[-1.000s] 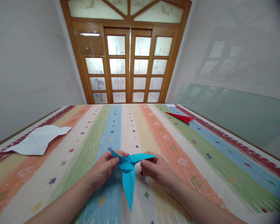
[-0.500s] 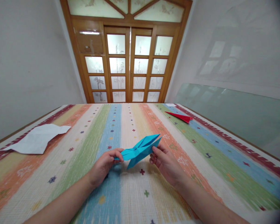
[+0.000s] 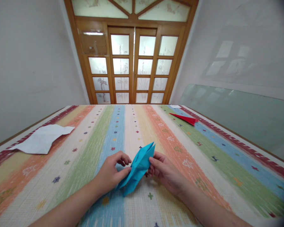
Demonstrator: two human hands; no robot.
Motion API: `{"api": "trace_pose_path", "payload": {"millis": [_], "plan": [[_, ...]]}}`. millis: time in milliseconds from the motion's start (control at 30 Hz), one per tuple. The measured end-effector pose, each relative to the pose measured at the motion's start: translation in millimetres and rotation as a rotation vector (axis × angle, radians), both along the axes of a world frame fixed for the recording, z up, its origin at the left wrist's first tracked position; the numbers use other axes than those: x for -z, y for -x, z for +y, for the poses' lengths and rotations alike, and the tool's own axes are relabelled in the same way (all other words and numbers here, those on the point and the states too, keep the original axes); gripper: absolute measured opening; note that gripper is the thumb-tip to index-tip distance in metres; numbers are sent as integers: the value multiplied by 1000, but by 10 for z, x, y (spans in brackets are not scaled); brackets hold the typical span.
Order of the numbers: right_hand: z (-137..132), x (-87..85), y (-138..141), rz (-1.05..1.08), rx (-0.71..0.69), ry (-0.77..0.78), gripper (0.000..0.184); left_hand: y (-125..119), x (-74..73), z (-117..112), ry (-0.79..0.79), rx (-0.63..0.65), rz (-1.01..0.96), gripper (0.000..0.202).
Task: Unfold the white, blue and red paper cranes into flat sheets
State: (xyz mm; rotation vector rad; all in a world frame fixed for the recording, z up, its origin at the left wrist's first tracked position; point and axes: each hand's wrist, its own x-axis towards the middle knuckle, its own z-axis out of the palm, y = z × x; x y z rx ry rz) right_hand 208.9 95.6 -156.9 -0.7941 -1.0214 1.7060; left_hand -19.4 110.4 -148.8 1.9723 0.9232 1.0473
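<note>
Blue folded paper [image 3: 139, 166] tilted between hands, over near part of striped tablecloth [image 3: 85, 176]. Right hand [image 3: 167, 170] pinches its right edge; left hand [image 3: 111, 171] loosely open, thumb against left side. Red folded paper [image 3: 185, 119] far right; white paper sheet [image 3: 42, 138] left.

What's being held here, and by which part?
A folded blue paper: the right hand pinches its upper right edge; the left hand has its thumb at the left edge.
</note>
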Motion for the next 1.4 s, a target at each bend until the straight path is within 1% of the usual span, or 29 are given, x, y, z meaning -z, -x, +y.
{"api": "trace_pose_path", "payload": {"millis": [100, 233, 367, 400, 500, 567, 667, 767, 833, 933, 1000, 1100, 1233, 1300, 1400], "plan": [[-8, 11, 17, 4, 6, 2, 29, -8, 12, -9, 13, 12, 35, 10], [-23, 11, 28, -10, -4, -10, 29, -23, 5, -31, 2, 9, 16, 12], [-38, 10, 33, -11, -31, -3, 28, -24, 21, -31, 43, -19, -31, 4], [-39, 11, 33, -13, -37, 0, 28, -21, 29, -22, 66, -36, -49, 1], [-35, 20, 29, -5, -40, 1, 28, -12, 52, 27, 174, -71, -135, 8], [-28, 31, 22, 4, -31, -14, 27, -11, 60, 66, 262, -70, -195, 13], [-15, 55, 11, 2, -22, -48, 25, -12, 63, 105, 384, -70, -253, 15], [-4, 79, 3, -9, -14, -55, 26, -9, 62, 106, 456, -47, -247, 24], [-1, 86, -1, -21, 0, -58, 27, -3, 61, 94, 456, -18, -207, 30], [-8, 70, -5, -43, 19, -71, 28, 4, 69, 84, 405, 0, -164, 35], [-18, 41, -4, -46, 23, -71, 28, 7, 86, 92, 387, -32, -164, 35], [-30, -4, 0, -22, 17, -63, 27, 10, 119, 119, 407, -78, -189, 36], [-37, -11, -3, 27, -9, -46, 26, 1, 135, 129, 406, -68, -181, 44], [-43, -2, -5, 38, -20, -38, 25, -10, 127, 115, 372, -82, -146, 42], [-57, -3, 3, 47, -33, -34, 23, -22, 114, 97, 301, -118, -86, 31]]}}
